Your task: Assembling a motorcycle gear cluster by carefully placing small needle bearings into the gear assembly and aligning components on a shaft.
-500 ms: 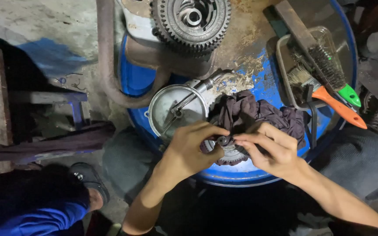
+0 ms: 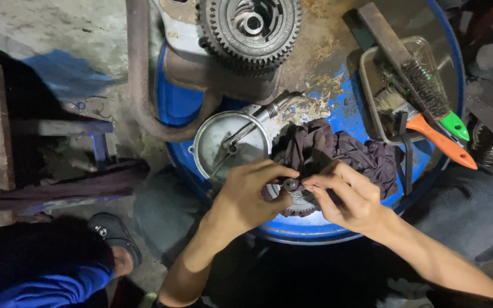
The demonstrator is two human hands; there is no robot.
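A blue drum top [image 2: 184,105], showing rusty brown patches, is serving as the landmark. Lying on it near its right edge are an orange-handled brush [image 2: 437,140] and a green-tipped wire brush [image 2: 429,94]. A dark brown rag [image 2: 338,151] is lying at its middle, beside a silvery grey round cover [image 2: 229,145]. A dull grey gear [image 2: 250,28] is sitting at its far edge.

On the one blue drum top [image 2: 338,108]: one large toothed gear [image 2: 250,25] at 12 o'clock, one round metal cover plate [image 2: 218,142] toward 9, one dark rag [image 2: 338,149] at centre, one small toothed part [image 2: 299,201] at 6. At 2 o'clock, one clear tray [image 2: 372,91] with two brushes, a green-handled wire brush [image 2: 429,91] and an orange-handled paintbrush [image 2: 423,128]. Two hands, left hand [image 2: 246,199] and right hand [image 2: 349,197]; one black shoe [image 2: 112,234] off the drum at 8 o'clock.
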